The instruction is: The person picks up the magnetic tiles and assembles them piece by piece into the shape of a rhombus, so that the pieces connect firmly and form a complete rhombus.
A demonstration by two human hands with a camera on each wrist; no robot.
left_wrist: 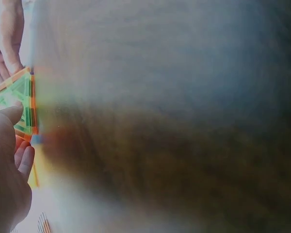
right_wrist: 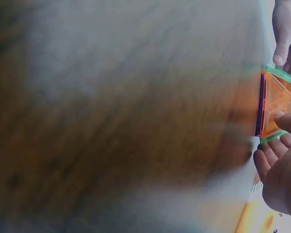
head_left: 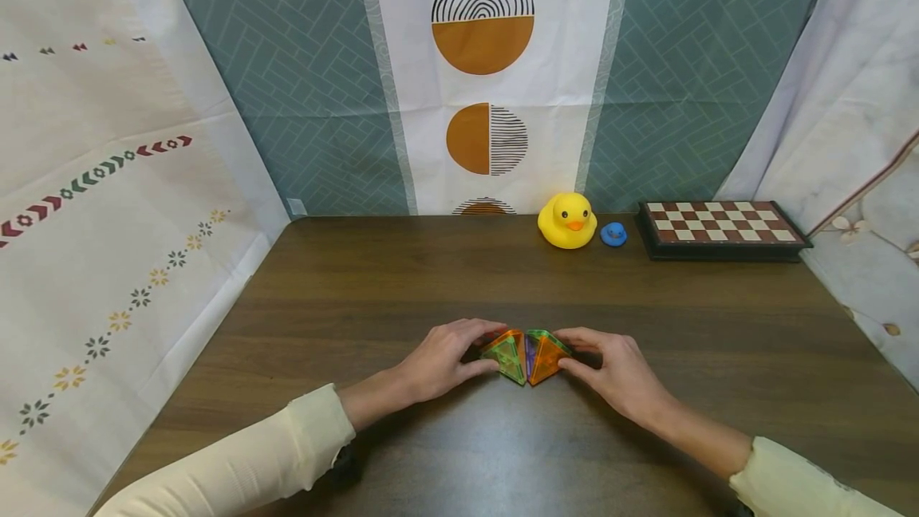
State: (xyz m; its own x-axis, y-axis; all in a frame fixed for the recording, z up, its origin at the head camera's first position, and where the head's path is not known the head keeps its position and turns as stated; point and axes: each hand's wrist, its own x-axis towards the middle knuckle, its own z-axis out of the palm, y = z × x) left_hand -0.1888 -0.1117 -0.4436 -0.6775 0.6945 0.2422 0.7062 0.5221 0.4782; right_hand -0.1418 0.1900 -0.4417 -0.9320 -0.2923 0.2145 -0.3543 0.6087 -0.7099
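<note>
Two small pyramids of translucent triangular magnetic tiles sit side by side on the wooden table, their near corners almost meeting in the head view. Green and orange faces show on the left pyramid (head_left: 508, 359), which my left hand (head_left: 447, 357) pinches between thumb and fingers. My right hand (head_left: 619, 369) grips the right pyramid (head_left: 547, 357), made of orange, green and purple tiles. In the left wrist view, the left thumb lies across a green tile (left_wrist: 25, 97). The right wrist view has the right thumb on an orange tile (right_wrist: 274, 99), with fingers curled at its far side.
At the back of the table (head_left: 402, 262) stand a yellow rubber duck (head_left: 567, 222), a small blue duck (head_left: 613, 234) and a checkered board-game box (head_left: 723, 231). Patterned cloth (head_left: 323, 102) hangs behind the table and along both sides.
</note>
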